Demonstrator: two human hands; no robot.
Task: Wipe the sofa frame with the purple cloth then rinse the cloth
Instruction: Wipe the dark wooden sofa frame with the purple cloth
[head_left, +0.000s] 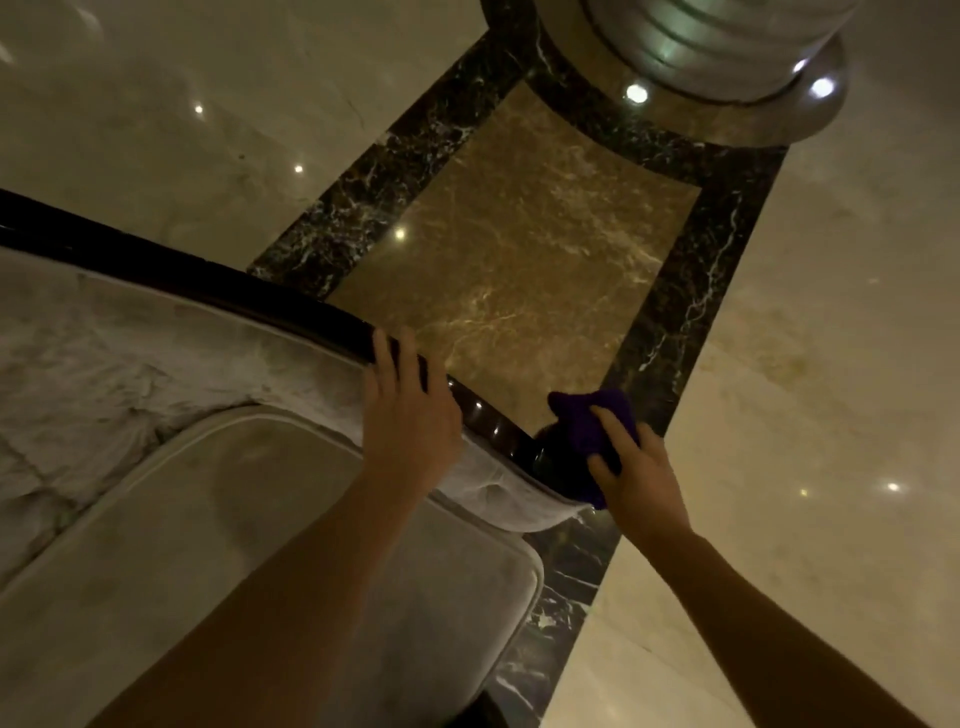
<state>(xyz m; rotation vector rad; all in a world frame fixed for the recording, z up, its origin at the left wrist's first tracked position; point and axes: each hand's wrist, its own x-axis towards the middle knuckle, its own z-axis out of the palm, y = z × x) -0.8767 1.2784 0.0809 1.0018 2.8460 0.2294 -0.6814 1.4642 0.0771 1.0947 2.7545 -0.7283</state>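
Observation:
A dark glossy wooden sofa frame (208, 280) runs from the left edge down to the middle along the top of the pale upholstered back. My left hand (408, 410) rests on that rail, fingers curled over its far side. The purple cloth (592, 423) is bunched against the frame's end corner, and my right hand (636, 465) presses on it with fingers spread over the fabric. Part of the cloth is hidden under that hand.
A grey seat cushion (260, 545) lies below the rail at lower left. Polished marble floor (519, 234) with a dark veined border spreads beyond the sofa. A round metal column base (727, 57) stands at the top right.

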